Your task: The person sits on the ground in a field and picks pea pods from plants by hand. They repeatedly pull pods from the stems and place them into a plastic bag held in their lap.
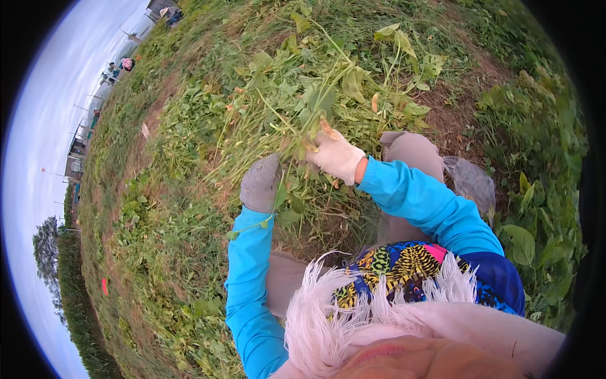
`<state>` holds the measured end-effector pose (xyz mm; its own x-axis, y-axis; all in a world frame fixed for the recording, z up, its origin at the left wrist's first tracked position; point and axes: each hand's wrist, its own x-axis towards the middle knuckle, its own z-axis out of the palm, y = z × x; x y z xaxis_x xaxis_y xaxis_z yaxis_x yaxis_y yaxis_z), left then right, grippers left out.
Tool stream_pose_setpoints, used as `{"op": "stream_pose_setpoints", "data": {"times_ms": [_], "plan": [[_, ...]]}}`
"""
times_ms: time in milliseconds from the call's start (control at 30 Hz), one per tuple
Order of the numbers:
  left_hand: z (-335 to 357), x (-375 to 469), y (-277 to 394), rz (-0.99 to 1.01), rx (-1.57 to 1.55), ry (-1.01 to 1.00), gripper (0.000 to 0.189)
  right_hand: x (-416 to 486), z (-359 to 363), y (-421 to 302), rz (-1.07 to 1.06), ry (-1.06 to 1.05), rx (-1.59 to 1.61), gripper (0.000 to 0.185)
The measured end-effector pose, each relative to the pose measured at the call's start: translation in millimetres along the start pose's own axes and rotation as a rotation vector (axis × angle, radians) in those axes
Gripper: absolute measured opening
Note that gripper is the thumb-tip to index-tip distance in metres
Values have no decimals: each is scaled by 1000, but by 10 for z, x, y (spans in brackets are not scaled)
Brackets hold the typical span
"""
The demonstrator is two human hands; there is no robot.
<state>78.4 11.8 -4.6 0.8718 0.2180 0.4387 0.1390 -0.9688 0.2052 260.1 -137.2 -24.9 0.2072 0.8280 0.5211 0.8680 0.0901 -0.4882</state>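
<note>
My right hand [337,157], in a pale knitted glove, grips a leafy bean plant [326,94] by its stems. Its branches spread up and away over a heap of cut plants. Tan dry pods show at the fingers, one bean pod [328,128] lying across the glove. My left hand [260,184] wears a grey glove and is closed at the lower end of the same stems, its fingertips hidden. A thin stem with small leaves trails from there over the blue left sleeve [248,265].
A heap of pulled bean plants [227,137] lies before me. Beside my right knee [413,150] is a clear plastic bag [471,182]. Leafy plants [523,244] stand at right. Far left are other people [125,64], low buildings [75,154] and a red object [104,286].
</note>
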Motion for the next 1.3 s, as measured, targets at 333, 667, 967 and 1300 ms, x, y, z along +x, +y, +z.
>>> {"op": "stream_pose_setpoints", "data": {"times_ms": [333, 667, 967, 1300], "plan": [[-671, -534, -766, -184, 99, 379, 29, 143, -92, -280, 522, -275, 710, 31], [-1960, -3299, -953, -922, -721, 1582, 32, 73, -26, -234, 601, -361, 767, 30], [-1747, -5443, -42, -1572, -194, 2046, 28, 19, 46, -223, 625, -401, 699, 31], [-1035, -6052, 295, -2529, -133, 299, 26, 83, 224, -148, 637, -464, 650, 31]]}}
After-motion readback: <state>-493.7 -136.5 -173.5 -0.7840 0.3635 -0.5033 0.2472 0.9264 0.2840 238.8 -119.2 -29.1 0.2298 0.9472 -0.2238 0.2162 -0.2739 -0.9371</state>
